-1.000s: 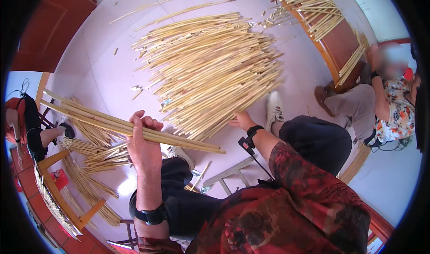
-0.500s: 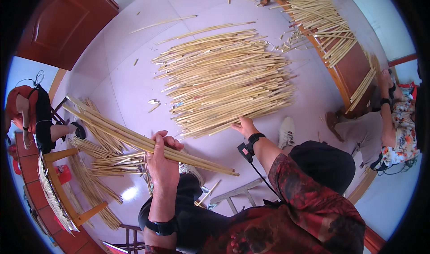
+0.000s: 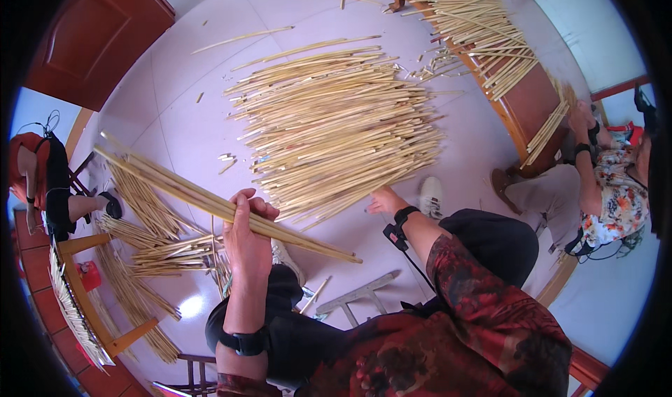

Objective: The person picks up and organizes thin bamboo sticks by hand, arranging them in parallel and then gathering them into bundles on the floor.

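Note:
My left hand [image 3: 246,239] is closed around a small bundle of long, straw-coloured sticks [image 3: 168,180]. They slant across in front of me, the far-left ends raised and the other ends toward the right. At the near edge of a wide pile of similar sticks [image 3: 336,124] on the floor is my right hand [image 3: 388,201]. Its fingers look closed at the right end of one stick [image 3: 336,211], which lies askew to the pile; the fingertips are partly blurred.
More sticks cover a wooden bench [image 3: 535,114] at right, where a person in a floral shirt [image 3: 616,201] sits. Another person [image 3: 49,180] is at far left. Loose bundles [image 3: 147,201] lie left of my legs, near a wooden frame [image 3: 87,243]. A grey metal frame [image 3: 357,299] is below me.
My right hand has shifted right and a little toward me. The stick at its fingers has come out at an angle from the pile's near edge. My left hand keeps its bundle.

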Available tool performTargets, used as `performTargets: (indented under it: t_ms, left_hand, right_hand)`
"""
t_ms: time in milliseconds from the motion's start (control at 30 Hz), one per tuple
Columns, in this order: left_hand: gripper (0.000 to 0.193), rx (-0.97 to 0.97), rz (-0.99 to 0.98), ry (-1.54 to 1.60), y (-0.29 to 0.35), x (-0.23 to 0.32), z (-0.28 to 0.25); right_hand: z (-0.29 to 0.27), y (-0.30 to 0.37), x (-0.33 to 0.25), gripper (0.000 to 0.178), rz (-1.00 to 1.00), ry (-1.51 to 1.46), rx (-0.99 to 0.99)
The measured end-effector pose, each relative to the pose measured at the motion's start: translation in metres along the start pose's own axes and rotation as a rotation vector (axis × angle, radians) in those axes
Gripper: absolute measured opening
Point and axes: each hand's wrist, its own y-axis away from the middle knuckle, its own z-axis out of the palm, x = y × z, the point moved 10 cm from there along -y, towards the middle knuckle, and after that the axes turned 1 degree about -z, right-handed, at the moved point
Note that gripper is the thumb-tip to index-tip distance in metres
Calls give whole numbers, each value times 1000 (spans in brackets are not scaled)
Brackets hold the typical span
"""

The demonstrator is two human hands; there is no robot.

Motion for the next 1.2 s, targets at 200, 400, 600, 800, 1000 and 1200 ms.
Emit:
performTargets:
  t_ms: [200, 400, 600, 800, 1000, 1200]
  left_hand:
    - [20, -6, 38, 18, -4, -2, -6]
    - [21, -57, 63, 36, -9, -5, -2]
    - [20, -63, 100, 109, -13, -7, -7]
    - [21, -56, 93, 229, -10, -22, -1]
    - [24, -289, 90, 399, 5, -33, 17]
    - [26, -377, -21, 339, 34, -41, 28]
  right_hand:
    - [-13, -21, 1, 31, -232, 653, -278]
    - [6, 29, -68, 29, -360, 602, -309]
    - [91, 188, -157, 39, -569, 618, -195]
    - [175, 261, -156, 47, -960, 1028, -314]
    - [188, 269, -135, 39, -1151, 1165, -157]
    - [170, 278, -122, 23, -1136, 1267, -33]
